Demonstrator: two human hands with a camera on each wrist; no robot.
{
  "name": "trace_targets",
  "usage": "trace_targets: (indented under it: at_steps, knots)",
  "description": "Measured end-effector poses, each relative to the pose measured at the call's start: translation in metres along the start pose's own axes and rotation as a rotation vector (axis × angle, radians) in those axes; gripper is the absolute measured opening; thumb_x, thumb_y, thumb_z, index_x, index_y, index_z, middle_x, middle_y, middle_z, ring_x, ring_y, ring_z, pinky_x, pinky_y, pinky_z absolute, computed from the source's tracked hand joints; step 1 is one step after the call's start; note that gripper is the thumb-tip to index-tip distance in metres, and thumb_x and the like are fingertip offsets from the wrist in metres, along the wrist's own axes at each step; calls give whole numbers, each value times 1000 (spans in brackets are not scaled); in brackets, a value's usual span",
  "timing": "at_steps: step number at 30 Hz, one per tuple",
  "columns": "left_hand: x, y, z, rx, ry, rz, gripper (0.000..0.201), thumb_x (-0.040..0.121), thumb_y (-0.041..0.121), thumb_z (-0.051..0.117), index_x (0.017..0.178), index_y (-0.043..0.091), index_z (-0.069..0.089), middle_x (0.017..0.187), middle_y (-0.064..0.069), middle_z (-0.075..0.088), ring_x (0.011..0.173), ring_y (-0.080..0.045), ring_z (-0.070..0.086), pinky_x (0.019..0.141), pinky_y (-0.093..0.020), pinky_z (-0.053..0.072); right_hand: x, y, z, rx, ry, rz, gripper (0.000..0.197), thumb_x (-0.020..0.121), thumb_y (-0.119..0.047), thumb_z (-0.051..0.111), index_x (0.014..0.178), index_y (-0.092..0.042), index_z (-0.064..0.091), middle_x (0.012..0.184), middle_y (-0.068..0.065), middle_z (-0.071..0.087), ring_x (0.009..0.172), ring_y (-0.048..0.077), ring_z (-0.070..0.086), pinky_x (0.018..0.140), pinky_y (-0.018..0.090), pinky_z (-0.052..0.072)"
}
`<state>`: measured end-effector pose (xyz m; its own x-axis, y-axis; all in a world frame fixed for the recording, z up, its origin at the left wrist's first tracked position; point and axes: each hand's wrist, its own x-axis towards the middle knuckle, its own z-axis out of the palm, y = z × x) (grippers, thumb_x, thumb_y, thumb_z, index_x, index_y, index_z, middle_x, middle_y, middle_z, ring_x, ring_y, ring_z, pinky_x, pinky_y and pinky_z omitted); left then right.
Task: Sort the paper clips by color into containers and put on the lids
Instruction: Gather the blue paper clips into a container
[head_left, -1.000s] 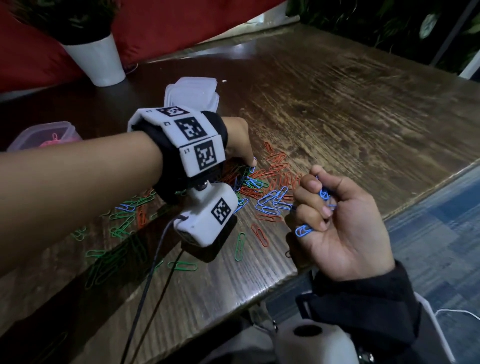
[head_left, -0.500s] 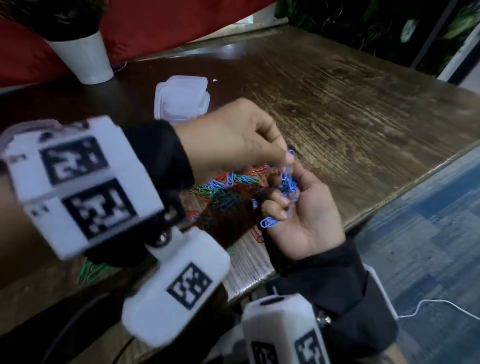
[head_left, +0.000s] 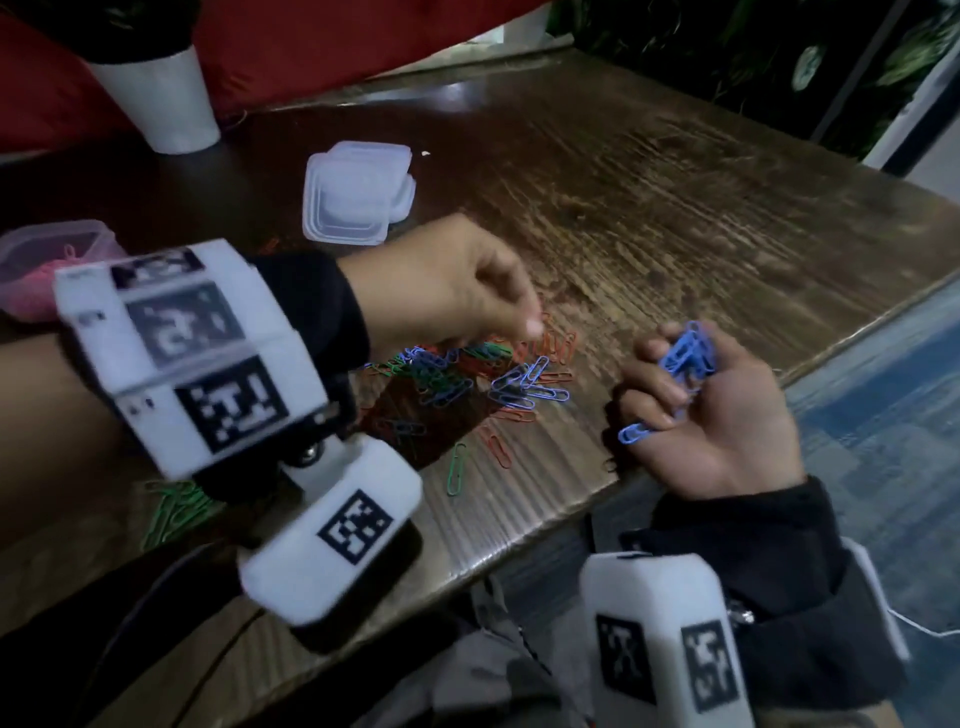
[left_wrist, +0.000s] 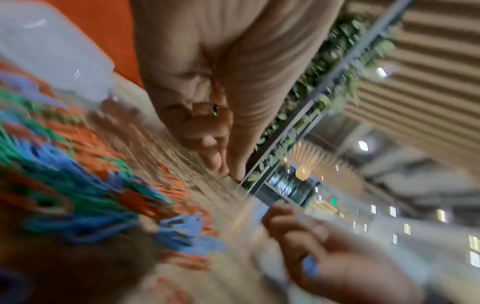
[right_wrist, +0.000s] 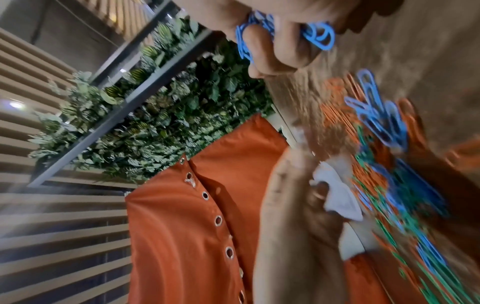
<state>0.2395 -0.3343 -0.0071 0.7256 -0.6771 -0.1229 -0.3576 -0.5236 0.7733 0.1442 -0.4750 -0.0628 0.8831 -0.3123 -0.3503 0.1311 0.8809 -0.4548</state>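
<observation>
Holding a bunch of blue clips (head_left: 691, 353), my right hand (head_left: 717, 415) sits palm-up at the near edge of the wooden table (head_left: 675, 171), fingers curled round the bundle; one clip pokes out between the lower fingers toward the pile. The bunch is tangled, so I cannot give it a single axis.

My left hand (head_left: 452, 291) hovers over the mixed pile of clips (head_left: 467, 374), fingertips drawn together and pointing down at it. The blur keeps me from telling whether anything is pinched between them, and the left wrist view is too smeared to settle it.

The pile lies between my two hands: blue, orange-red and green clips overlapping, lying at all angles. On the side of the pile nearest my right hand, a small cluster of blue clips (head_left: 524, 384) lies fanned, long axes running roughly from the pile's centre outward. Nearer the table edge, a single green clip (head_left: 456, 468) lies apart, long axis pointing about straight away from me, with an orange one (head_left: 498, 449) just beside it, slanted. More green clips (head_left: 176, 509) spread on the pile's far left, under my left wrist.

Beyond the pile, a stack of clear lids (head_left: 358, 195) rests flat. To the pile's left, past my left wrist, a clear container (head_left: 57, 254) holds pink clips. Behind that stands a white pot (head_left: 166, 98).
</observation>
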Motion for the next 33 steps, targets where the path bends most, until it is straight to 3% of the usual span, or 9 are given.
trace_targets:
  at_steps: [2,4,6,8,13,17,22,27,33]
  knots:
    - [0,-9,3,302,-63,25,15,70,18,79,77,18,67,73,-4,65,59,-6,52,59,-17,40,-2,-11,-4,-27,27,-50,13,69,-27,44,62,-16,42,48,-4,40,27,3,28,26,12,16]
    - [1,-9,10,523,-65,52,22,66,24,82,82,21,66,71,6,59,60,-1,48,57,-13,35,-3,-14,-6,-42,26,-76,13,68,-28,46,63,-17,42,48,-4,40,28,3,29,26,13,16]
    - [4,-6,16,604,-81,65,26,65,26,82,86,20,69,68,8,54,62,-7,47,55,-18,33,-4,-12,-6,-26,11,-81,14,60,-27,52,61,-16,45,48,-3,40,28,3,29,26,12,17]
    - [8,-7,19,625,-111,75,25,65,25,82,87,18,72,67,8,53,64,-8,47,55,-19,33,-4,-8,-6,-17,4,-85,15,58,-27,54,61,-15,45,48,-3,40,28,3,29,26,11,17]
    - [5,-14,21,583,-186,108,8,71,16,77,73,15,69,58,11,55,52,8,49,56,-6,33,-4,-3,-4,-32,11,-91,15,74,-30,43,67,-16,41,49,-3,39,29,2,27,26,11,16]
    - [2,-18,15,494,-69,102,20,72,12,77,71,21,59,63,12,57,51,8,50,54,-5,34,-3,-1,-4,-19,13,-76,29,91,-30,35,67,-16,41,48,-4,39,29,2,27,27,11,15]
    - [5,-21,16,549,-63,66,15,69,18,79,79,13,69,65,6,58,56,3,48,53,-6,34,-3,2,-2,-5,-1,-81,23,86,-30,38,67,-16,41,48,-3,39,28,2,26,27,11,14]
    - [3,-24,17,609,-111,99,2,77,15,72,77,14,70,60,12,53,57,1,47,56,-5,32,-3,6,0,-15,-8,-91,20,81,-30,40,67,-15,41,48,-3,39,28,2,26,28,11,14]
    - [-1,-27,17,631,-147,136,12,91,19,53,88,11,61,85,0,55,82,-12,47,71,-20,30,-3,7,-1,-16,-8,-91,19,79,-30,41,67,-15,42,49,-3,39,29,2,26,28,11,14]
